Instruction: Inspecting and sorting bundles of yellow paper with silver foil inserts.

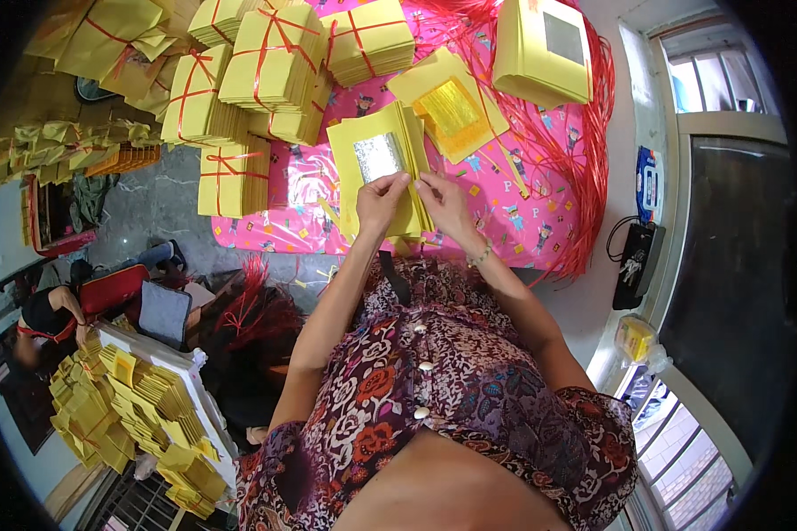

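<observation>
In front of me on the pink table lies a stack of yellow paper sheets [347, 164] with a silver foil square [378, 157] on its top sheet. My left hand [381, 203] is closed at the stack's near right part, thumb and finger pinching a sheet just below the foil. Close beside it, my right hand [444, 209] pinches the right edge of the yellow sheets. Both hands' fingertips are nearly touching. Behind my right hand, yellow sheets with a gold foil square [452, 108] lie turned at an angle.
Tied yellow paper bundles [270, 57] pile up at the back left. A thick yellow stack [540, 53] with a grey square stands at the back right. Red plastic strands [593, 177] hang over the pink tablecloth's [549, 212] right edge. Another person's arm [66, 305] shows at far left.
</observation>
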`<state>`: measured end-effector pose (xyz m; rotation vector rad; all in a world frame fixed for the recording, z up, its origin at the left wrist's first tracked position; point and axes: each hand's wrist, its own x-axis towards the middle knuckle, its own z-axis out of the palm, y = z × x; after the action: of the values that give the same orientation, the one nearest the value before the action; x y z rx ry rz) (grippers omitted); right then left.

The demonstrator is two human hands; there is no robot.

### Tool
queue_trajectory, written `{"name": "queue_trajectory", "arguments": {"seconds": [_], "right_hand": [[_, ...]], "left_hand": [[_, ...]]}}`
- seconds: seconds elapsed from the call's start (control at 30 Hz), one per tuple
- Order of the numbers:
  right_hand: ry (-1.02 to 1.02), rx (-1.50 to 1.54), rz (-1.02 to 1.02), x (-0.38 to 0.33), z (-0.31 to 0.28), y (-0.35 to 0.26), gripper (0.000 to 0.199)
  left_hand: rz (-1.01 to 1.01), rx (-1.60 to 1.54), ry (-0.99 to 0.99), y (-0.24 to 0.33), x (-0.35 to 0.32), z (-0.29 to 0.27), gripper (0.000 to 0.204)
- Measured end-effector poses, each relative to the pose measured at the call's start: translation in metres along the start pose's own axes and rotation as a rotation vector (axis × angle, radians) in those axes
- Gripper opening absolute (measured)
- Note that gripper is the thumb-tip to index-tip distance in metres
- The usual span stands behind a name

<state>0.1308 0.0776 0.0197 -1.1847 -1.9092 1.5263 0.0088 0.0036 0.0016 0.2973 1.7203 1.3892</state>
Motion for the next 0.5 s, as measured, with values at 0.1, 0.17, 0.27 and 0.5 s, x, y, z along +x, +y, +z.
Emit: {"name": "queue_trajectory", "arguments": {"seconds": [0.1, 0.17, 0.27, 0.5], "right_hand": [[-0.015, -0.001, 0.015, 0.0, 0.0, 0.001, 0.033], [-0.044, -0.005, 0.021, 0.0, -0.001, -0.003, 0.033], [-0.116, -0.069, -0.033, -0.005, -0.002, -0.017, 0.03], [-0.093, -0.23, -0.217, -0.011, 0.003, -0.025, 0.028]], "left_hand": [[-0.002, -0.026, -0.007, -0.001, 0.0, 0.0, 0.029], [0.013, -0.059, -0.004, -0.003, 0.001, 0.0, 0.028], [-0.012, -0.093, -0.044, 0.006, 0.0, 0.001, 0.027], [-0.01, -0.146, -0.071, 0.006, 0.002, -0.003, 0.026]]}}
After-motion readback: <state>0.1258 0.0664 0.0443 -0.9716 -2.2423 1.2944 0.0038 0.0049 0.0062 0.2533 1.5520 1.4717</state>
